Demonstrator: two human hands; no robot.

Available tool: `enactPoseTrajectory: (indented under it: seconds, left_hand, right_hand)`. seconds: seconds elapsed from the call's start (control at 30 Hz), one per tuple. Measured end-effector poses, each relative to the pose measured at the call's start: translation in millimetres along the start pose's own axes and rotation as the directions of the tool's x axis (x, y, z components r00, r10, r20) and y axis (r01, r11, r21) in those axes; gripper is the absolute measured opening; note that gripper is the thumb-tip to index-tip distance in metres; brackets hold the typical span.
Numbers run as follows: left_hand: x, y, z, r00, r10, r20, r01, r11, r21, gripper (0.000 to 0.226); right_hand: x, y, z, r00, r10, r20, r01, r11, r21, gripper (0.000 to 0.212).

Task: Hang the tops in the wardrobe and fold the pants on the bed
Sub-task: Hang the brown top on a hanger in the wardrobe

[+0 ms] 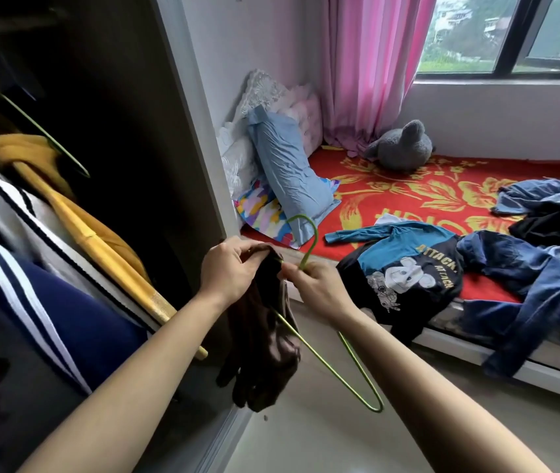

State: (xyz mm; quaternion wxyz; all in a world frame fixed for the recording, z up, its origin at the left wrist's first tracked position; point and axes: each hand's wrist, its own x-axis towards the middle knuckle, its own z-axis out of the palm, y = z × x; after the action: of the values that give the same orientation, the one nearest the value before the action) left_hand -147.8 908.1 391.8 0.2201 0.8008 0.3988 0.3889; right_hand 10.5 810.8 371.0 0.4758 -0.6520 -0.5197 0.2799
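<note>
We cannot make out the dark wardrobe [108, 97] interior beyond the hanging clothes. The brown top [265, 336] covers one arm of the green hanger [340, 363]. The jeans pile [544, 268] is cut off by the right edge.

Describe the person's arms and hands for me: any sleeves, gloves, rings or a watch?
Both forearms are bare right up to the bottom edge of the picture, so no sleeve shows. The left hand and the right hand wear no gloves. No ring, watch or bracelet is visible on either, and no markings.
</note>
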Motion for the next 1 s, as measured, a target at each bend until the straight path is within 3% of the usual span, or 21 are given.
enactPoseTrajectory:
  seconds: [0.1,0.17,0.23,0.3,0.37,0.47,0.6,0.7,0.8,0.9,1.0]
  left_hand:
    - [4,-4,-20,0.988,0.146,-0.042,-0.135,0.969,0.206,0.031]
    - [14,-3,-29,0.981,0.194,0.001,-0.187,0.944,0.273,0.033]
    - [23,-4,-36,0.984,0.172,0.051,-0.180,0.939,0.294,0.031]
    - [28,-9,-42,0.989,0.081,0.120,-0.111,0.956,0.273,0.027]
    - [26,-14,-45,0.979,0.009,0.201,-0.063,0.962,0.266,0.026]
    - [19,-19,-44,0.965,0.027,0.260,-0.109,0.945,0.307,0.024]
    - [19,-12,-37,0.993,0.003,0.118,-0.035,0.963,0.268,0.025]
    - [24,-8,-39,1.000,-0.012,0.028,0.005,0.971,0.241,0.027]
    - [27,-6,-43,0.999,-0.049,0.020,0.043,0.967,0.250,0.029]
    - [26,1,-38,0.998,-0.031,0.047,0.021,0.978,0.207,0.027]
    - [24,11,-27,0.996,-0.011,0.088,0.003,0.995,0.096,0.032]
  right_hand:
    - [2,-9,4,0.993,-0.105,-0.054,0.114,0.974,0.198,0.025]
    - [4,-12,8,0.997,-0.080,-0.006,0.078,0.948,0.310,0.024]
    - [7,-14,12,0.993,-0.074,0.093,0.038,0.939,0.341,0.026]
    - [8,-14,13,0.980,-0.142,0.137,0.101,0.957,0.273,0.026]
    - [7,-14,9,0.974,-0.208,0.087,0.180,0.950,0.254,0.023]
    - [5,-13,-2,0.967,-0.254,0.003,0.243,0.929,0.280,0.019]
    - [3,-10,-14,0.970,-0.241,0.035,0.212,0.907,0.365,0.020]
    - [8,1,-26,0.973,-0.225,0.044,0.209,0.949,0.234,0.019]
    - [13,18,-33,0.968,-0.245,-0.058,0.247,0.968,0.041,0.013]
    - [15,17,-26,0.952,-0.283,-0.116,0.288,0.957,0.037,0.021]
    - [16,5,-10,0.934,-0.350,-0.073,0.351,0.936,-0.007,0.028]
